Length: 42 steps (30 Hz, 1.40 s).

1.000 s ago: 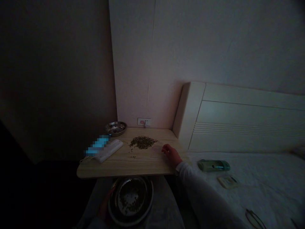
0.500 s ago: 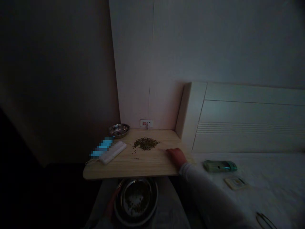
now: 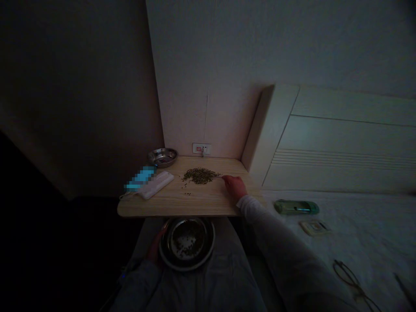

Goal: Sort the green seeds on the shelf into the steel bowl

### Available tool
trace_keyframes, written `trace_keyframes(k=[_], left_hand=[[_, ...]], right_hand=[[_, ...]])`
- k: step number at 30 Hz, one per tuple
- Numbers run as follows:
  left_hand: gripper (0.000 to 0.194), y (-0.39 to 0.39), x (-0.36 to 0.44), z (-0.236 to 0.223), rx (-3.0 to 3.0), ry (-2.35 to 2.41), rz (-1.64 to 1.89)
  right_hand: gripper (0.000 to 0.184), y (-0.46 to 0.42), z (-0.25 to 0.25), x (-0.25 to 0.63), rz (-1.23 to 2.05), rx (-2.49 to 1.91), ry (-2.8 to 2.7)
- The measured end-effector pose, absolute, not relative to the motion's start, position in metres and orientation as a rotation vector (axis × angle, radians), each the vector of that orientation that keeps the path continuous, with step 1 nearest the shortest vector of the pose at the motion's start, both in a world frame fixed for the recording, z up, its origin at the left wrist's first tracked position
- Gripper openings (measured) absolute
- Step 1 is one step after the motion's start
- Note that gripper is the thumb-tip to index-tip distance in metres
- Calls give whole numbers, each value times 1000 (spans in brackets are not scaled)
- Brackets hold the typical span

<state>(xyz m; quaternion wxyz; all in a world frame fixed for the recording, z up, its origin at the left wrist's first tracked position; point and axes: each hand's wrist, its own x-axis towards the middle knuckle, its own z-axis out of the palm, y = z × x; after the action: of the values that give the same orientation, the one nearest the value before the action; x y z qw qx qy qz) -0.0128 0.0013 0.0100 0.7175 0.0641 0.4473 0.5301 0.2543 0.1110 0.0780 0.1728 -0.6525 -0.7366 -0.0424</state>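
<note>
On the wooden tabletop (image 3: 201, 203) lies a loose pile of small greenish seeds or beans (image 3: 199, 175), a few scattered in front of it. My right hand (image 3: 235, 186) is closed on a thin pale utensil (image 3: 220, 176), whose tip meets the pile's right edge; its exact kind is too small to make out. In my lap sits a metal bowl (image 3: 186, 266) with some of the same small pieces spread over its bottom. My left hand (image 3: 156, 245), dim and partly hidden, grips the bowl's left side.
A second metal bowl (image 3: 162, 157) stands at the back left of the tabletop. Before it lie a phone with a blurred screen (image 3: 140, 178) and a white power bank-like block (image 3: 157, 185). On the bed at right rest a green bottle (image 3: 296, 207), a small card-like box (image 3: 314, 227) and glasses (image 3: 346, 273).
The view has tipped downward, so everything sits higher in it. My right hand has moved slightly left, and the thin utensil now reaches the pile. My left hand stays on the bowl.
</note>
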Motion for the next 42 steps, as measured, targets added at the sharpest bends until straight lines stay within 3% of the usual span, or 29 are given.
trace_keyframes(k=[5, 14, 42], left_hand=[[20, -1, -11, 11, 104, 994, 1101], [24, 1, -11, 10, 72, 1011, 1072], [33, 0, -13, 5, 94, 949, 1060]], right_hand=[[29, 109, 77, 213, 45, -1579, -2163], [29, 134, 66, 167, 435, -1555, -2021], [24, 123, 57, 164, 436, -1477, -2135]])
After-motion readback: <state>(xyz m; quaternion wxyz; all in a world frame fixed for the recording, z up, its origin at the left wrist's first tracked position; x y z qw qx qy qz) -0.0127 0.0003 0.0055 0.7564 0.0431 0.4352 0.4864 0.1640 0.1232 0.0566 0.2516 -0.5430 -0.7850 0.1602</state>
